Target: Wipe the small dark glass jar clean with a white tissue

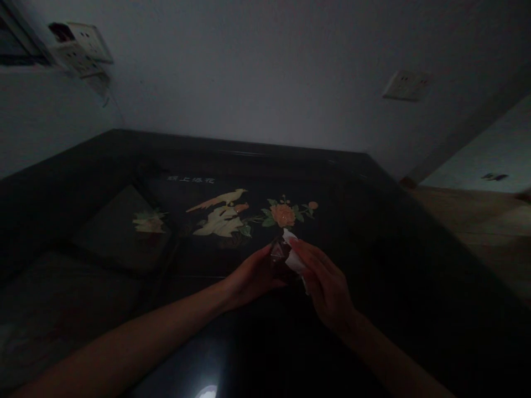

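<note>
In the dim light my left hand (251,279) is wrapped round a small dark, glossy object (279,260) with a faint reddish mark; its kind is not clear. My right hand (326,279) pinches a crumpled white tissue (293,258) and presses it against the right side of that object. Both hands are over a black glossy table (257,337). Just beyond them, the surface bears a coloured bird picture (219,221) and an orange flower with green leaves (283,214). The undersides of the fingers are hidden.
A pale wall (249,72) rises behind the table's far edge. Sockets are on it at the right (406,85) and upper left (89,43). Wooden floor (477,213) shows past the right edge. Reflections cover the table's left part.
</note>
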A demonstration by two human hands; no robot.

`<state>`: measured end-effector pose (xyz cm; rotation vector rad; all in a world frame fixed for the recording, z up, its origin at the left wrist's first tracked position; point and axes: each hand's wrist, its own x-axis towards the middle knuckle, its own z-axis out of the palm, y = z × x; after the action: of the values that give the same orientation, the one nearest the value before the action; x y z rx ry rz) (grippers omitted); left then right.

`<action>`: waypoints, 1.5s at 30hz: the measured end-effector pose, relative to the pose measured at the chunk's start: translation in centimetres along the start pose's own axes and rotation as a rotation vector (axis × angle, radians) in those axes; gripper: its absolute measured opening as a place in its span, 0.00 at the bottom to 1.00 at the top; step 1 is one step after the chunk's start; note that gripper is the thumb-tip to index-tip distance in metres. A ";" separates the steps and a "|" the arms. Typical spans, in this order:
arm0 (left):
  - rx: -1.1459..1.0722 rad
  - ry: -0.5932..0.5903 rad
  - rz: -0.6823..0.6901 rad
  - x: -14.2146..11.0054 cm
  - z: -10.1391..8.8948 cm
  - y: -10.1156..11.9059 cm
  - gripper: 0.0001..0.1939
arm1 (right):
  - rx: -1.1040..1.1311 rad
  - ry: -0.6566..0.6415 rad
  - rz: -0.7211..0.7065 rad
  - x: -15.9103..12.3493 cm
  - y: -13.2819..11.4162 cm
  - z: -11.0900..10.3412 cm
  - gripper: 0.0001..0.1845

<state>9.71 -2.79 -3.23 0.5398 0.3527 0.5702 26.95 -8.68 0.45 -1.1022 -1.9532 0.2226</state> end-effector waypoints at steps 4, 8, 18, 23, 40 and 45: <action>-0.029 0.026 -0.001 0.1 0.0 0.3 0.21 | 0.016 -0.041 -0.010 -0.5 0.9 0.1 0.34; -0.073 0.000 0.005 0.3 0.1 0.4 0.21 | -0.001 -0.071 -0.045 -0.5 2.0 0.6 0.40; -0.161 0.007 0.046 0.5 0.2 0.7 0.18 | -0.034 -0.139 -0.096 -0.1 3.1 -0.2 0.29; -0.066 -0.015 0.149 0.4 0.3 0.7 0.25 | -0.008 -0.141 -0.086 0.0 3.6 -0.6 0.29; -0.093 0.076 0.185 0.8 -0.4 0.5 0.23 | -0.024 -0.136 -0.270 -0.5 3.2 -0.5 0.29; -0.052 0.093 0.135 0.4 0.4 0.7 0.21 | 0.027 -0.199 -0.304 -0.6 2.4 0.2 0.28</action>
<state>9.90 -2.21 -2.52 0.4906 0.3908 0.7350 28.40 -7.68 -1.23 -0.7757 -2.2582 0.1983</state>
